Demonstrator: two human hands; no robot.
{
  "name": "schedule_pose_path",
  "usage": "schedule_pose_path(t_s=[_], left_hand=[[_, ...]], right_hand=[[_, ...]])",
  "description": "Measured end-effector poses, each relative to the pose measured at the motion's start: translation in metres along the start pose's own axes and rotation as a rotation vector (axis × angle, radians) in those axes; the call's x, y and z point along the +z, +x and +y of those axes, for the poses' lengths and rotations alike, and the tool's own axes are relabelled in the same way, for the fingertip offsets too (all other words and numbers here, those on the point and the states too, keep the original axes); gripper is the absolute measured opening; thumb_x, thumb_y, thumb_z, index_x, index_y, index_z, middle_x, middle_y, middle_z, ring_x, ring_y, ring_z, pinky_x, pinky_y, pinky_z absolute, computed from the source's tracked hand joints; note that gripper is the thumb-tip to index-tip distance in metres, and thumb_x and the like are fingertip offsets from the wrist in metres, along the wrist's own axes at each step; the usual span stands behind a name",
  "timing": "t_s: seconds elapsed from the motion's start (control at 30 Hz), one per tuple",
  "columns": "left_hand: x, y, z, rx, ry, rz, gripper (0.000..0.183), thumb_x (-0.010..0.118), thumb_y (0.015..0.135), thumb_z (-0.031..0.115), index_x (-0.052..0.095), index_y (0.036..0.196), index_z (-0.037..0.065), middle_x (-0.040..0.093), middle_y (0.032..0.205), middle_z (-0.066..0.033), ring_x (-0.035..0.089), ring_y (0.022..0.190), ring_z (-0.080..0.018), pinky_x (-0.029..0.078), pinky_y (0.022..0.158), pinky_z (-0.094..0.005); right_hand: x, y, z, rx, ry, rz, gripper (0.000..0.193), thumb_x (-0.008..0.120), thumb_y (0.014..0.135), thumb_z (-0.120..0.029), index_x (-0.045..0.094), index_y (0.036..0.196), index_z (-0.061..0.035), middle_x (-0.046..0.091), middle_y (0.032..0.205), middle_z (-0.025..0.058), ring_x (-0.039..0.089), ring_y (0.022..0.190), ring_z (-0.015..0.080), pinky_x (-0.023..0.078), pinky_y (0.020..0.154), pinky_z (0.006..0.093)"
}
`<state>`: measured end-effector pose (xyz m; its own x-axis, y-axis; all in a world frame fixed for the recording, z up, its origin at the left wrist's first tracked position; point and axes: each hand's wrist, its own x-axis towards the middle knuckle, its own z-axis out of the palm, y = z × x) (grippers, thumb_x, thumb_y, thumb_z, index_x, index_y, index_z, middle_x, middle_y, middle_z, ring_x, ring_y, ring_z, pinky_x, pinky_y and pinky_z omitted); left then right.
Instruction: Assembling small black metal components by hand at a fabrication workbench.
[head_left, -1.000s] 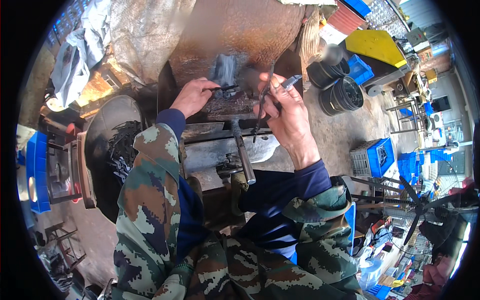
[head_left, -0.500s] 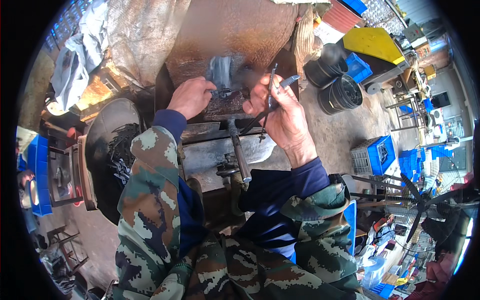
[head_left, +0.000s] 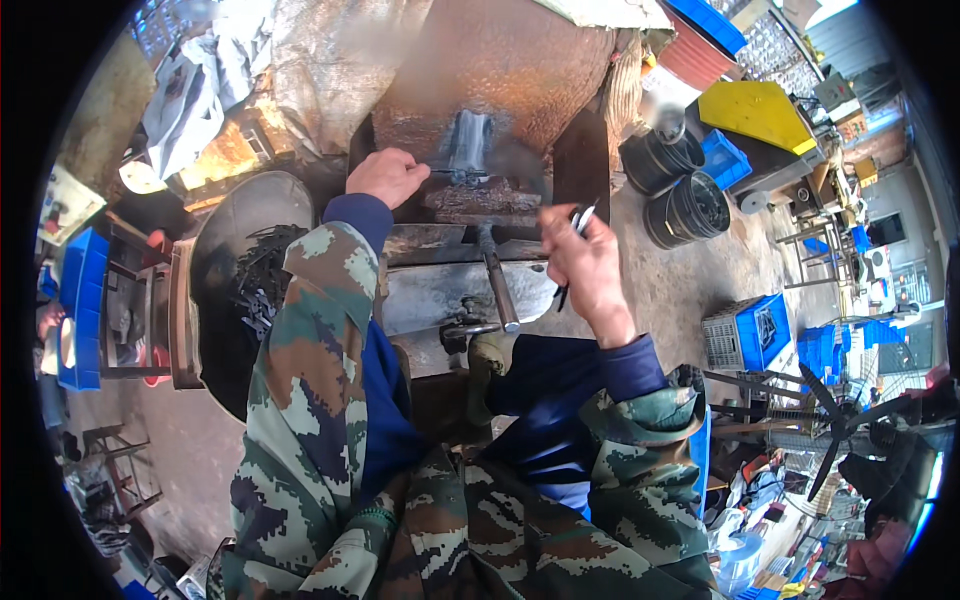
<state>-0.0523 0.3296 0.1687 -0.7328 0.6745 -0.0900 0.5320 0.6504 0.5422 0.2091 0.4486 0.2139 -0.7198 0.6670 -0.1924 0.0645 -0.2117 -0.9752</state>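
Note:
My left hand [head_left: 388, 178] is closed, its fingertips pinching a thin dark metal piece [head_left: 441, 173]. The piece lies close to the front of a pale, upright grinding wheel [head_left: 470, 140], above a rough brown block [head_left: 480, 204]; whether it touches the wheel I cannot tell. To the right of the block, my right hand [head_left: 588, 268] is held up, curled round slim metal pieces [head_left: 582, 220]. Their pale ends stick out above the fingers and a dark end shows below. The palm hides their middles, so their exact kind is unclear.
A round metal rod [head_left: 501, 292] juts toward me below the block. At left, a large dark pan [head_left: 215, 330] holds many slim metal pieces [head_left: 262, 275]. Black buckets [head_left: 687, 210], a blue crate [head_left: 765, 328] and a black-bladed fan [head_left: 840, 410] stand to the right.
My right hand has closed and turned over its slim pieces, which were spread between its fingers, and sits lower. My left hand stays by the wheel. The view has shifted slightly.

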Motion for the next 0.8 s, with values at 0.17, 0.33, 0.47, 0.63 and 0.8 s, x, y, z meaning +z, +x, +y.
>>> schedule_pose_path(t_s=[0.17,0.33,0.47,0.63,0.8], left_hand=[[0.012,0.004,-0.013,0.017,-0.056,0.037,0.041,0.058,0.085,0.046,0.071,0.095,0.008,0.067,0.098,-0.0195,0.062,0.097,-0.0367,0.049,0.083,-0.0426],[0.035,0.027,0.010,0.140,-0.152,0.107,0.046,0.050,0.086,0.045,0.070,0.084,0.004,0.066,0.086,-0.0221,0.062,0.088,-0.0410,0.048,0.079,-0.0481],[0.023,0.013,-0.006,-0.031,-0.255,0.233,0.043,0.051,0.083,0.041,0.071,0.086,0.004,0.067,0.094,-0.0197,0.061,0.093,-0.0386,0.048,0.087,-0.0448],[0.020,0.008,0.031,-0.207,-0.502,0.356,0.043,0.061,0.078,0.037,0.067,0.104,0.003,0.055,0.117,-0.0229,0.054,0.110,-0.0378,0.046,0.093,-0.0442],[0.010,-0.006,0.043,-0.197,-0.661,0.485,0.046,0.063,0.077,0.028,0.060,0.114,-0.001,0.044,0.127,-0.0235,0.050,0.114,-0.0401,0.042,0.098,-0.0437]], right_hand=[[0.000,-0.021,0.029,-0.430,-0.786,-0.263,0.033,0.060,0.079,0.005,0.062,0.110,-0.0025,0.067,0.103,0.0101,0.065,0.099,0.0227,0.052,0.082,0.0309],[-0.006,-0.026,0.035,-0.638,-1.025,-0.351,0.043,0.070,0.073,0.004,0.061,0.114,-0.0033,0.059,0.126,0.0126,0.057,0.116,0.0317,0.049,0.094,0.0366],[0.018,-0.024,0.037,-0.597,-0.956,-0.402,0.035,0.070,0.077,0.003,0.063,0.111,-0.0036,0.063,0.121,0.0137,0.060,0.114,0.0295,0.049,0.093,0.0354],[0.012,-0.006,0.032,-0.427,-0.474,-0.161,0.033,0.063,0.086,0.000,0.059,0.119,-0.0001,0.059,0.125,0.0114,0.061,0.097,0.0161,0.054,0.062,0.0222],[0.049,0.042,0.004,-0.435,-0.447,0.083,0.032,0.065,0.092,-0.020,0.061,0.118,-0.0002,0.061,0.120,0.0088,0.060,0.074,0.0110,0.051,0.051,0.0213]])
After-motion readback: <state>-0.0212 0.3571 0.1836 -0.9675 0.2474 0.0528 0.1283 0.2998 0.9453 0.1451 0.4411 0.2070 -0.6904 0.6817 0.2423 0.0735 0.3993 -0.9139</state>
